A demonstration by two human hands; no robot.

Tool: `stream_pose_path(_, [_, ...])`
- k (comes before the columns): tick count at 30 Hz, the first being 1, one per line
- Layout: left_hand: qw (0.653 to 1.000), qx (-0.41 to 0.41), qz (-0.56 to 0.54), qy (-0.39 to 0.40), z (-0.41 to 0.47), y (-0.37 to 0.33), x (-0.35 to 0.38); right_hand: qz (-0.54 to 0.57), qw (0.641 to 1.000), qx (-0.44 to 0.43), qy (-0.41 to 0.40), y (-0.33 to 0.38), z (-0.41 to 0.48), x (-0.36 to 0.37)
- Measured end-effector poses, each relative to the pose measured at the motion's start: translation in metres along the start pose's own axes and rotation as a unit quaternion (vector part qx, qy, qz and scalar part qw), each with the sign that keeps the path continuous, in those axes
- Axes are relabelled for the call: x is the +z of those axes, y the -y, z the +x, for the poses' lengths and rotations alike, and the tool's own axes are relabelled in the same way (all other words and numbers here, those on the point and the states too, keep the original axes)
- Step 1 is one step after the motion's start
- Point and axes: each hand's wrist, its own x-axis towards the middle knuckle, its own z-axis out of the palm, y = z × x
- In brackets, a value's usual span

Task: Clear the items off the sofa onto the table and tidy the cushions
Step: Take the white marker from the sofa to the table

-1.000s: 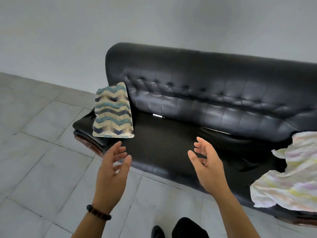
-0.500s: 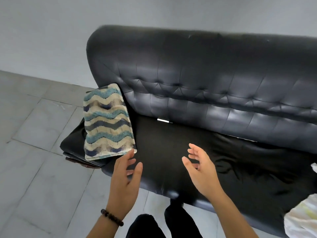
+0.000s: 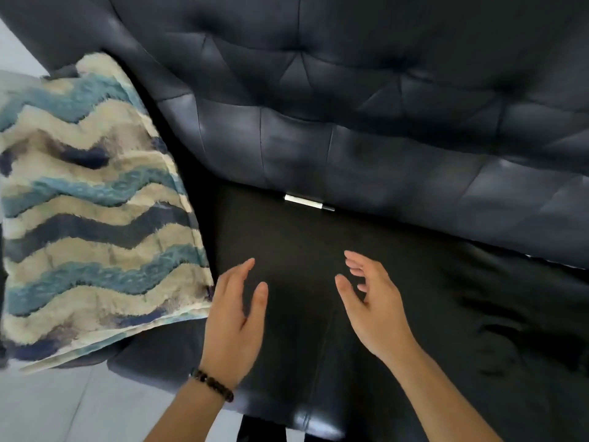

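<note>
Pen lies in the sofa seat crease, at 12 o'clock from my hands. Cushion rests at 9 o'clock. My left hand and right hand hover, fingers loose, holding nothing.

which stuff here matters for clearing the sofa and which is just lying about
Job:
sofa
pen in its seat crease
wavy cushion at its end
left hand and right hand, both empty

Just there:
beaded bracelet
tiled floor
</note>
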Motion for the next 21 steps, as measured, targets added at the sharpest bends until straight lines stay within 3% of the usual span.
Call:
stream_pose_path(6, [0.977,0.098,0.189,-0.012,0.085,0.103,0.077,-0.144,0.987,-0.063,-0.023,-0.047,0.114,0.083])
stream_pose_path(11, [0.929,0.08,0.357,0.061,0.105,0.157,0.122,-0.249,0.959,-0.107,-0.086,-0.064,0.183,0.124])
stream_pose_path(16, [0.923,0.085,0.37,0.061,0.11,0.172,0.134,-0.374,0.914,-0.084,-0.132,-0.059,0.212,0.135])
stream_pose_path(21, [0.918,0.084,0.378,0.084,0.114,0.18,0.138,-0.478,0.867,-0.071,-0.121,-0.059,0.223,0.134])
